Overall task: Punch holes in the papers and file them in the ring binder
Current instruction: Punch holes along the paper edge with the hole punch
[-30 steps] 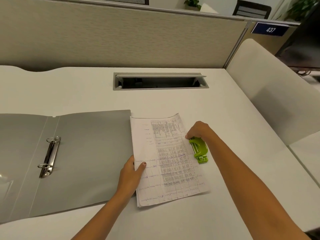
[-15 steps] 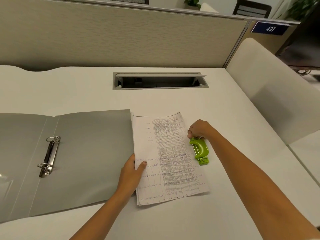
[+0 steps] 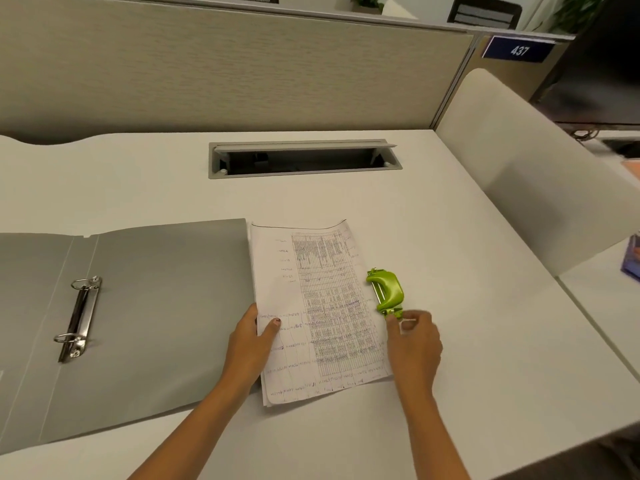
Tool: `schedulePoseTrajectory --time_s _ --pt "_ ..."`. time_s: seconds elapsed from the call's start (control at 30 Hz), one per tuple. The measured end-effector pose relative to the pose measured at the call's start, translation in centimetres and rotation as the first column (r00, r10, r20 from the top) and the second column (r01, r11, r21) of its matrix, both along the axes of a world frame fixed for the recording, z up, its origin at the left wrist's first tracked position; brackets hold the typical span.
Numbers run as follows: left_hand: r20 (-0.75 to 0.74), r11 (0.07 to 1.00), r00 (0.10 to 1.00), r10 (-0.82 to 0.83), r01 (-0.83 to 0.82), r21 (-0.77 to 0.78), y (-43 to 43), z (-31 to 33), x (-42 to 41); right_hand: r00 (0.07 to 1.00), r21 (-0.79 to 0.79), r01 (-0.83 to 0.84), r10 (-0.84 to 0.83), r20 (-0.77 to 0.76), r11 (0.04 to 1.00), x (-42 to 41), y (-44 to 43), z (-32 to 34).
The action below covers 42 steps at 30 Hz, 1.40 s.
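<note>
A stack of white papers with a printed table and handwriting lies on the white desk. My left hand rests on its left edge, thumb on the top sheet. A small green hole punch sits against the stack's right edge. My right hand is just below the punch, fingers curled, fingertips touching its near end. An open grey ring binder lies flat to the left, with its two metal rings closed.
A grey cable slot is set into the desk at the back. A beige partition wall stands behind the desk. A cream panel bounds the desk's right side, with a neighbouring desk beyond it.
My right hand has moved from the far end of the green punch down to its near end. The left hand and papers have stayed in place.
</note>
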<state>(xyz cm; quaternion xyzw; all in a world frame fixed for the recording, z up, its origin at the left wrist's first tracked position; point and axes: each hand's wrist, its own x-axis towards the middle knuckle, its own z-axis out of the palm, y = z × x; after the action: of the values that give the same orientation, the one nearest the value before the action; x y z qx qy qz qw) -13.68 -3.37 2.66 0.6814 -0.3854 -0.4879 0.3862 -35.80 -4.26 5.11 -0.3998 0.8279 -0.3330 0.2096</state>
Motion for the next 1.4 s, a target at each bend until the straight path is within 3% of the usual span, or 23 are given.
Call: schedulePoseTrajectory --time_s 0.2,0.47,0.6,0.93,1.23,1.4 --pt "-0.034 1.000 0.999 0.018 -0.019 -0.009 0.3 0.1 -0.2 0.988 -0.004 -0.019 0.019 0.151 1.000 -0.8 1.9 0.0" --pt "-0.044 0.999 0.998 0.034 -0.035 -0.021 0.7 0.2 -0.4 0.997 0.070 -0.073 0.071 0.030 0.995 -1.1 1.0 -0.6" --pt "-0.042 0.999 0.998 0.037 -0.038 -0.021 0.7 0.1 -0.5 0.999 0.016 -0.046 0.046 -0.007 0.999 -0.6 1.3 -0.9" --pt "-0.095 0.998 0.995 0.016 -0.022 -0.065 0.0 0.1 -1.0 0.998 -0.131 0.025 -0.018 0.057 0.991 0.0 1.6 -1.7" --pt "-0.158 0.999 0.988 0.000 -0.006 -0.041 0.2 -0.1 -0.9 0.999 -0.013 -0.032 0.032 0.042 0.999 -1.7 0.3 -1.2" --pt "-0.187 0.999 0.982 -0.039 0.037 -0.013 -0.1 -0.1 -0.8 0.997 -0.031 -0.032 0.034 0.067 0.999 -1.9 0.3 -1.5"
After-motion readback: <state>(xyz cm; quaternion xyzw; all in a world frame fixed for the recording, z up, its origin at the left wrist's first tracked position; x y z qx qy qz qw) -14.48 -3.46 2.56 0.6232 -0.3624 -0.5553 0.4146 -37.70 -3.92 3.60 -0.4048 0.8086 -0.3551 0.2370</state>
